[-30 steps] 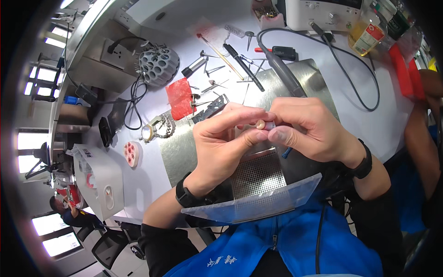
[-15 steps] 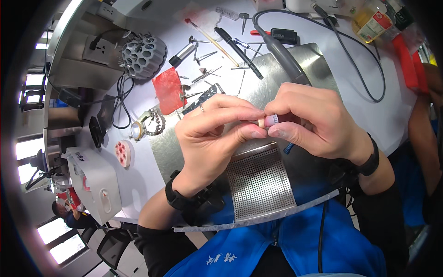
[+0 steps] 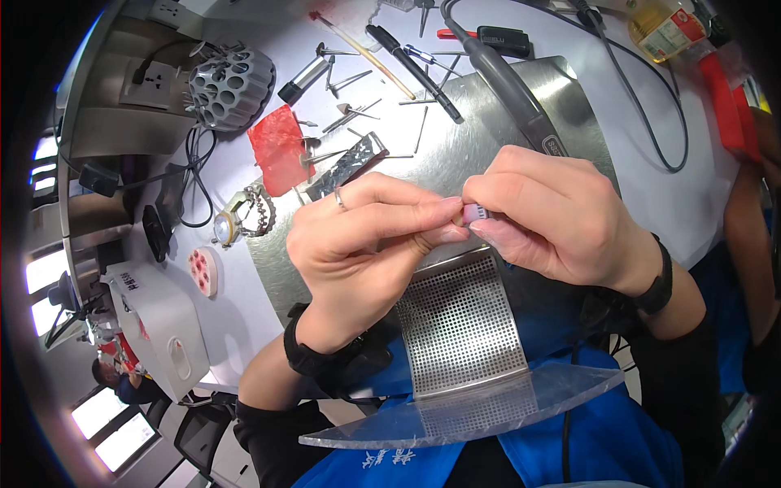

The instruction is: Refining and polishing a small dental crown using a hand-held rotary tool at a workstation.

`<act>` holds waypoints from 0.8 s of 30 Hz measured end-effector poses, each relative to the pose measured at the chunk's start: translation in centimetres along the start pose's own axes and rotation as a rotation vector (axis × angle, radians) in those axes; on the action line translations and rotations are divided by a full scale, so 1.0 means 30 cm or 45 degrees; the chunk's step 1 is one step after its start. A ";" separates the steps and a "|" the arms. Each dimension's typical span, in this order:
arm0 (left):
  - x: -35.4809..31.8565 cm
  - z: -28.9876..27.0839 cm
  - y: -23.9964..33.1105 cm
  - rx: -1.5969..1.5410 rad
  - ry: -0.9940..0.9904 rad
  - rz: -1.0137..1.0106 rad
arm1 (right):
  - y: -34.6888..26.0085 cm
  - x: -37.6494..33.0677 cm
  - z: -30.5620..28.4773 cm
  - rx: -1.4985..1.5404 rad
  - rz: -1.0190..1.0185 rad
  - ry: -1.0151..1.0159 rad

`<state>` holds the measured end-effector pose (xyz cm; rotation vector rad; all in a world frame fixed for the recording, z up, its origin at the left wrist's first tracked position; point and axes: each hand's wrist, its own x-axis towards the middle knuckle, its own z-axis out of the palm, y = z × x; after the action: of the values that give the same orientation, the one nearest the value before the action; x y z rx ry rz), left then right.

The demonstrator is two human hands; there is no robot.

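Metal plate (image 3: 443, 163) shows beyond our fingertips up to the grey handpiece (image 3: 508, 89); on our side, a perforated metal panel (image 3: 462, 325) runs toward the clear shield (image 3: 472, 415). Between our hands, a small purplish cylinder (image 3: 478, 213) lies roughly crosswise, pinched by our right hand (image 3: 561, 220). Our left hand (image 3: 358, 244) pinches the mostly hidden ivory piece (image 3: 460, 220) at its left end.

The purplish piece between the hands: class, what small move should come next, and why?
Probably the left hand should ease back slightly while the right hand steadies the purplish piece: the two hands hide most of it, leaving little surface to inspect.
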<state>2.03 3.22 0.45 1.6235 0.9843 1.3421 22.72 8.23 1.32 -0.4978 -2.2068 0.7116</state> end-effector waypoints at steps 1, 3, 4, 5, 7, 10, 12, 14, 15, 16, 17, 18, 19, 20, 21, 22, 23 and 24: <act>-0.003 0.004 -0.001 0.045 0.028 0.047 | -0.003 -0.001 0.002 0.037 0.043 -0.011; -0.012 0.005 -0.012 0.046 0.050 0.038 | -0.006 0.000 0.005 0.080 0.085 -0.025; -0.016 0.005 -0.016 0.047 0.070 0.034 | -0.007 -0.001 0.005 0.104 0.138 -0.052; -0.019 0.006 -0.016 0.046 0.075 0.024 | -0.010 -0.003 0.007 0.131 0.194 -0.082; -0.016 0.006 -0.013 0.031 0.092 0.029 | -0.010 -0.002 0.011 0.219 0.242 -0.075; -0.012 -0.001 0.002 -0.071 0.014 -0.067 | -0.019 -0.004 0.012 0.449 0.378 -0.055; -0.012 -0.010 -0.005 -0.062 -0.007 -0.043 | -0.021 -0.009 0.011 0.595 0.479 -0.043; -0.011 -0.009 -0.007 -0.052 -0.028 -0.019 | -0.007 -0.012 0.006 0.501 0.302 -0.086; -0.009 -0.002 -0.007 -0.075 -0.035 -0.027 | -0.001 -0.008 -0.001 0.502 0.301 -0.089; -0.009 0.002 -0.007 -0.099 -0.042 -0.036 | 0.003 -0.002 -0.010 0.429 0.229 -0.127; -0.010 0.004 -0.004 -0.100 -0.039 -0.033 | 0.003 0.002 -0.019 0.354 0.157 -0.166; -0.013 0.006 -0.001 -0.152 -0.063 -0.070 | -0.002 0.004 -0.024 0.352 0.155 -0.168; -0.016 0.008 0.003 -0.205 -0.087 -0.107 | -0.008 0.005 -0.030 0.346 0.197 -0.135; -0.017 0.011 0.004 -0.209 -0.087 -0.104 | -0.012 0.004 -0.034 0.339 0.242 -0.102; -0.019 0.014 0.006 -0.284 -0.086 -0.169 | -0.013 0.004 -0.037 0.336 0.244 -0.103; -0.021 0.017 0.008 -0.358 -0.085 -0.233 | -0.013 0.005 -0.038 0.297 0.234 -0.033; -0.026 0.021 0.012 -0.360 -0.085 -0.231 | -0.014 0.007 -0.037 0.259 0.223 0.038; -0.033 0.028 0.016 -0.551 -0.032 -0.389 | -0.019 0.004 -0.032 0.258 0.223 0.037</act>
<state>2.76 2.04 0.42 1.1136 0.8179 1.2178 23.29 8.19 2.27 -0.5975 -2.0537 1.0025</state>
